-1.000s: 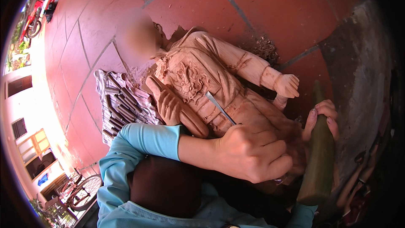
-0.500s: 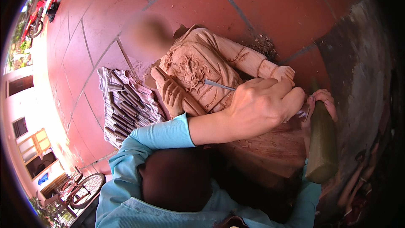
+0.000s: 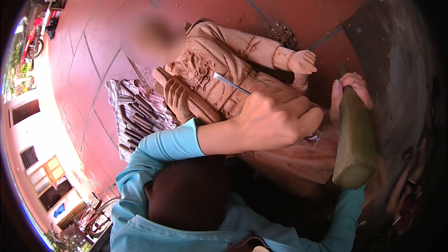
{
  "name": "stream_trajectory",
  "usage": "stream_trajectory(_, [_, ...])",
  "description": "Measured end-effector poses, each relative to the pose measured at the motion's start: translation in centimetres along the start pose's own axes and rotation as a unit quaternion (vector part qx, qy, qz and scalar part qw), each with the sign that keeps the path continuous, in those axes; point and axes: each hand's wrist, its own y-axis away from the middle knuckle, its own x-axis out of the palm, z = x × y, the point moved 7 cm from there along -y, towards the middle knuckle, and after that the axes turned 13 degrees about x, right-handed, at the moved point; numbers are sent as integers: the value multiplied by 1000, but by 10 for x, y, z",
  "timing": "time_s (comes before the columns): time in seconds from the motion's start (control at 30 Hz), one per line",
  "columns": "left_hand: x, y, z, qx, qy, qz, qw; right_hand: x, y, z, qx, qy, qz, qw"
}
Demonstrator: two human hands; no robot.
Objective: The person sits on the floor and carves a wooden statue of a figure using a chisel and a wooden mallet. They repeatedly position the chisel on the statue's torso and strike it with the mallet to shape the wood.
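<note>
A carved wooden figure lies on its back before me, with a dragon-like relief on its chest. My left hand is closed round a chisel, and its metal blade points to the right edge of the relief. Whether the tip touches the wood I cannot tell. To the right, my right hand grips a thick greenish-brown club-shaped mallet, its broad end toward me. The mallet is apart from my left hand. Most of the chisel's handle is hidden inside my left fist.
Several chisels lie on a striped cloth left of the figure. Wood shavings are heaped beyond its outstretched arm. Red floor tiles surround it. A bicycle and a red motorbike stand at far left.
My right hand and the mallet have drawn slightly away from my left hand, widening the gap. The chisel stays at about the same spot on the figure. The whole view has shifted a little.
</note>
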Motion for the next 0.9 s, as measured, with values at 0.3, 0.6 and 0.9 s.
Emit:
stream_trajectory(0.3, [-22,4,1,28,28,-52,998,-3,-6,10,-21,-14,45,999])
stream_trajectory(0.6, [-32,3,9,-8,56,-92,994,5,-7,19,-27,70,29,997])
stream_trajectory(0.9, [-26,-1,13,-35,-2,-50,998,4,-10,17,-22,82,24,996])
